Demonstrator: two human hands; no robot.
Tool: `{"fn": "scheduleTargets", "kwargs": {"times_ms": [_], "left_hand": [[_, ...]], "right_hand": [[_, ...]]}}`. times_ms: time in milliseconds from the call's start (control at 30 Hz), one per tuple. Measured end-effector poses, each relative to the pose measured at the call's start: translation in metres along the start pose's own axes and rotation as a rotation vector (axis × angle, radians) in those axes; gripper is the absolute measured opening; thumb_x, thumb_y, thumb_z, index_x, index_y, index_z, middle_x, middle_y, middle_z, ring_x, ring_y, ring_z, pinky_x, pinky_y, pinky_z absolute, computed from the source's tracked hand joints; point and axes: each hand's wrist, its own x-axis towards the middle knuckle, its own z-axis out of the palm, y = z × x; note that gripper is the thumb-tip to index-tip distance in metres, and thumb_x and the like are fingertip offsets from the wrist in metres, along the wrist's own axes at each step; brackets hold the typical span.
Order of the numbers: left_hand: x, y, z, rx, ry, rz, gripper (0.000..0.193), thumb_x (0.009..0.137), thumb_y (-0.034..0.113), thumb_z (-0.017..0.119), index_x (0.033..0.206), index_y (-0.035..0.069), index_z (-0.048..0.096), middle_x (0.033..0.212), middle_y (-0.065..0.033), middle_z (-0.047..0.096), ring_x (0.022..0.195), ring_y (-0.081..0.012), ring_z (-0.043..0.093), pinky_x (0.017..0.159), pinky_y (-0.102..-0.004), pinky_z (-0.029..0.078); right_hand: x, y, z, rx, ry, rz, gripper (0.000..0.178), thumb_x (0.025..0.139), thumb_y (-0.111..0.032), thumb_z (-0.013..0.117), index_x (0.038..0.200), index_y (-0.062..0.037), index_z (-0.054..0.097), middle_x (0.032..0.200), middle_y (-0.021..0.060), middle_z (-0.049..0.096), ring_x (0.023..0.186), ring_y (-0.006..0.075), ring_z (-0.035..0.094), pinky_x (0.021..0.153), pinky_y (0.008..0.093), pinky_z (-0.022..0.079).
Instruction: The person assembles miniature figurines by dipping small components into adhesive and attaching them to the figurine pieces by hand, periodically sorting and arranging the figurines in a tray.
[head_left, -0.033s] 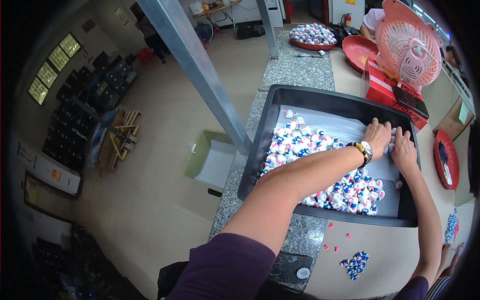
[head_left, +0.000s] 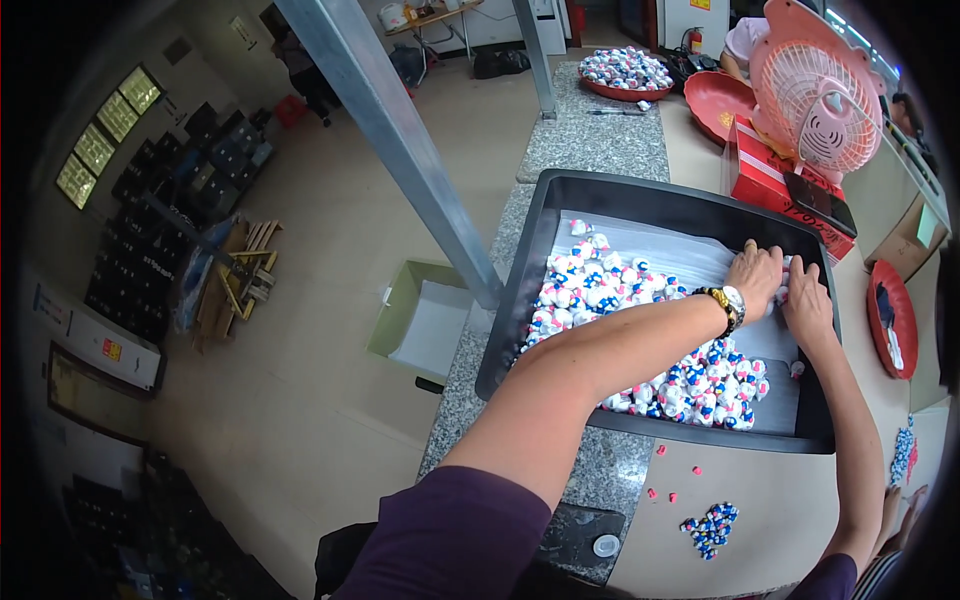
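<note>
A black rectangular tray (head_left: 690, 440) holds a heap of small white figures (head_left: 590, 285) with blue and pink parts, lying on a thin pale sheet. Over the tray's far right part, my left hand (head_left: 753, 276) and my right hand (head_left: 808, 308) are side by side, fingers curled down. A few of the same small white figures (head_left: 784, 288) show between them, gripped by the fingers; my hands partly hide these. My left wrist wears a watch and a bracelet, and that forearm crosses over the heap.
Small blue-and-white pieces (head_left: 711, 530) and loose pink bits (head_left: 673, 497) lie on the near tabletop. A metal post (head_left: 400, 140) rises left of the tray. Beyond stand a pink fan (head_left: 825, 100), a red box (head_left: 748, 165) and a heaped red dish (head_left: 615, 92). Other people are nearby.
</note>
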Motion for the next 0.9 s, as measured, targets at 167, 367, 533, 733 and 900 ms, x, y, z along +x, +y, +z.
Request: {"fn": "scheduleTargets", "kwargs": {"times_ms": [167, 367, 533, 733, 900], "left_hand": [[-0.007, 0.004, 0.007, -0.075, 0.043, -0.103, 0.035, 0.073, -0.002, 0.068, 0.101, -0.004, 0.048, 0.098, -0.0271, 0.063, 0.098, -0.0409, 0.061, 0.081, -0.0419, 0.055], [-0.005, 0.015, 0.013, -0.101, -0.027, -0.129, 0.042, 0.068, 0.002, 0.074, 0.104, -0.005, 0.053, 0.101, -0.0277, 0.063, 0.096, -0.0395, 0.064, 0.081, -0.0434, 0.055], [-0.006, 0.007, 0.018, -0.123, -0.121, -0.115, 0.029, 0.073, 0.005, 0.068, 0.098, -0.006, 0.057, 0.100, -0.0302, 0.064, 0.089, -0.0414, 0.067, 0.077, -0.0449, 0.056], [-0.007, 0.010, 0.002, -0.235, -0.187, -0.126, 0.028, 0.077, 0.006, 0.064, 0.102, -0.005, 0.057, 0.093, -0.0291, 0.066, 0.090, -0.0414, 0.067, 0.077, -0.0464, 0.055], [-0.004, 0.001, -0.010, -0.469, -0.271, -0.226, 0.027, 0.080, 0.005, 0.063, 0.105, -0.004, 0.057, 0.091, -0.0260, 0.067, 0.084, -0.0359, 0.069, 0.067, -0.0418, 0.056]], "right_hand": [[-0.011, -0.009, -0.002, -0.048, -0.054, 0.007, 0.051, 0.082, 0.000, 0.059, 0.129, -0.0038, 0.040, 0.114, 0.0267, 0.050, 0.083, 0.0421, 0.066, 0.070, 0.0475, 0.056], [-0.018, -0.004, -0.009, 0.056, -0.032, 0.006, 0.036, 0.088, -0.006, 0.053, 0.122, -0.0082, 0.042, 0.108, 0.0272, 0.050, 0.083, 0.0463, 0.064, 0.070, 0.0526, 0.053], [-0.021, -0.010, -0.004, 0.095, -0.078, 0.031, 0.034, 0.088, -0.007, 0.052, 0.121, -0.0082, 0.045, 0.106, 0.0282, 0.051, 0.085, 0.0467, 0.064, 0.073, 0.0533, 0.053], [-0.024, 0.002, 0.012, 0.363, 0.014, 0.015, 0.037, 0.083, 0.001, 0.054, 0.118, -0.0084, 0.047, 0.099, 0.0262, 0.056, 0.087, 0.0450, 0.061, 0.078, 0.0531, 0.049], [-0.014, -0.012, -0.014, 0.766, -0.067, 0.101, 0.033, 0.086, 0.003, 0.045, 0.116, -0.0096, 0.046, 0.088, 0.0161, 0.059, 0.068, 0.0262, 0.061, 0.054, 0.0390, 0.045]]}}
